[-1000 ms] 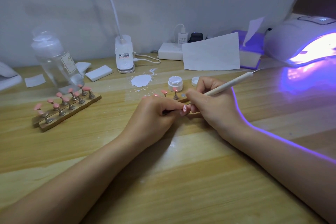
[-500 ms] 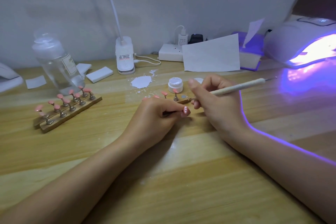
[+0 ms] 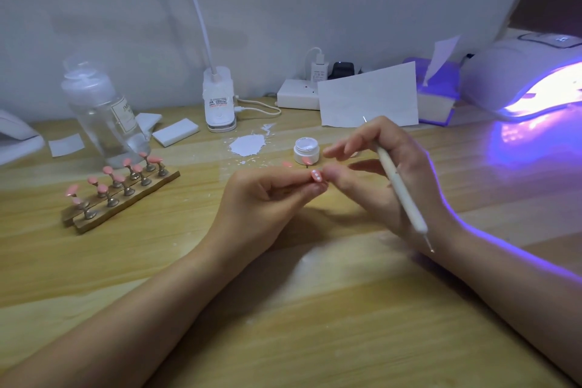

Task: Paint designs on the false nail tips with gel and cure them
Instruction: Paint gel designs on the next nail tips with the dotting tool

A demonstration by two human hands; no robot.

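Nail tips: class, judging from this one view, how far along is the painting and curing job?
Done: the nail tip pinched by the left hand shows white dots. In hand: the right hand holds the dotting pen clear of it. Left: tips on the wooden stand look plain pink; the lit lamp awaits this one.

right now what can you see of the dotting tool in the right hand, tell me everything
The dotting tool is a slim cream-white stick with a thin metal pin at each end. It lies slanted across the right hand, gripped between the fingers, one pin poking up past the fingers and the other pointing down toward the wrist. Neither tip touches the dotted pink nail tip pinched in the left hand.
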